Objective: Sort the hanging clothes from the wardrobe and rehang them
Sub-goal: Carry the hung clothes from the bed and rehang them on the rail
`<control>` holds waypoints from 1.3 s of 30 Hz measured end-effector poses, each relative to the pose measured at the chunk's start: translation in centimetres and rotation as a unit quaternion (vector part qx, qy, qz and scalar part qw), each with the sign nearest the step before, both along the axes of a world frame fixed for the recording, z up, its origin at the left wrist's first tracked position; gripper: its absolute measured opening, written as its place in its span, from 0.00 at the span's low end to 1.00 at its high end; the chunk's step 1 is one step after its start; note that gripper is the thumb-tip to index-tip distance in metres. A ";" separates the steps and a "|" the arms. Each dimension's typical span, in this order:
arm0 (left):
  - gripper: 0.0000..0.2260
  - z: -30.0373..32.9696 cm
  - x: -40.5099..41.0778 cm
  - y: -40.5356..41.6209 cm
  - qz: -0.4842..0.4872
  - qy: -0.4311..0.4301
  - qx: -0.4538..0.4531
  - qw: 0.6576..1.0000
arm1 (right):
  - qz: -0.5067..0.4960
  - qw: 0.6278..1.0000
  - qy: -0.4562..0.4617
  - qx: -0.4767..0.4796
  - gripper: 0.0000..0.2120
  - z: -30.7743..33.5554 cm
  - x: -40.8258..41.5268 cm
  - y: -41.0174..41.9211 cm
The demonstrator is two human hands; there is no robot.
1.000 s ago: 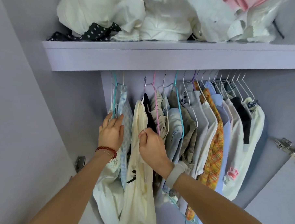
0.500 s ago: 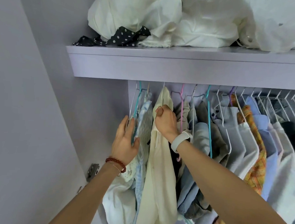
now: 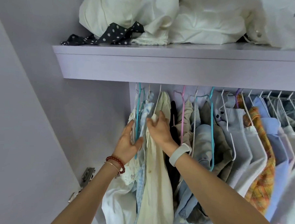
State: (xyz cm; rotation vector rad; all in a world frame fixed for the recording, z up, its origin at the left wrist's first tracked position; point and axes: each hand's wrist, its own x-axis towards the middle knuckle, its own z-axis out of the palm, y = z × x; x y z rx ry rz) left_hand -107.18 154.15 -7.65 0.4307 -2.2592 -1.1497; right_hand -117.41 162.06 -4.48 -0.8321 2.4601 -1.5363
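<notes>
A row of clothes hangs on wire and plastic hangers under the lilac shelf. My left hand is at the row's left end. Its fingers lie behind a white lacy garment, and its thumb curls in front of the teal hanger and light blue garment. My right hand rests with spread fingers on the shoulder of the cream garment, which hangs from a white wire hanger. To the right hang beige trousers on a pink hanger, denim pieces, white shirts and an orange plaid shirt.
White bags and a black polka-dot cloth lie on the shelf above. The wardrobe's lilac side wall is just left of the clothes, with a metal door hinge low on it. Hangers crowd the rod to the right.
My right hand has let go of the cream garment's hanger top and spread its fingers over the shoulder. My left hand stays on the left-end hangers. The view has moved closer.
</notes>
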 end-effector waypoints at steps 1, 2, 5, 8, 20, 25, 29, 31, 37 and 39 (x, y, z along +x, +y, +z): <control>0.28 0.1 -0.3 0.1 -0.010 -0.006 0.000 1.000 | 0.011 1.000 0.009 -0.007 0.26 0.1 0.1 0.3; 0.28 0.2 -0.5 0.2 -0.020 -0.009 0.000 1.000 | 0.027 0.999 0.019 -0.012 0.25 0.3 0.1 0.5; 0.26 0.1 -0.4 0.4 -0.024 -0.005 0.001 1.000 | 0.085 0.995 0.037 0.039 0.24 1.2 0.0 0.3; 0.23 0.0 0.8 -0.7 0.023 -0.018 0.010 1.000 | 0.138 0.987 0.043 0.073 0.26 1.5 0.2 -1.1; 0.20 2.4 1.4 0.7 0.143 -0.005 -0.082 0.986 | 0.127 0.990 0.056 -0.022 0.21 1.0 1.1 1.0; 0.18 6.3 -1.0 5.1 0.119 0.125 -0.173 0.970 | -0.020 0.945 0.283 -0.164 0.15 0.9 -0.2 9.8; 0.21 6.2 -4.7 9.4 0.007 0.123 -0.161 0.979 | -0.192 0.919 0.338 -0.061 0.17 -0.4 -3.6 15.5; 0.25 4.7 -6.9 11.0 -0.025 0.091 -0.135 0.986 | -0.229 0.931 0.285 0.013 0.20 -1.6 -4.9 17.5; 0.31 0.0 -10.1 12.9 -0.014 -0.006 0.047 0.999 | -0.180 0.970 0.163 0.030 0.20 -5.0 -6.4 19.0; 0.29 -0.7 -10.3 13.3 -0.028 -0.020 0.072 0.997 | -0.158 0.978 0.138 0.007 0.20 -5.3 -6.4 18.4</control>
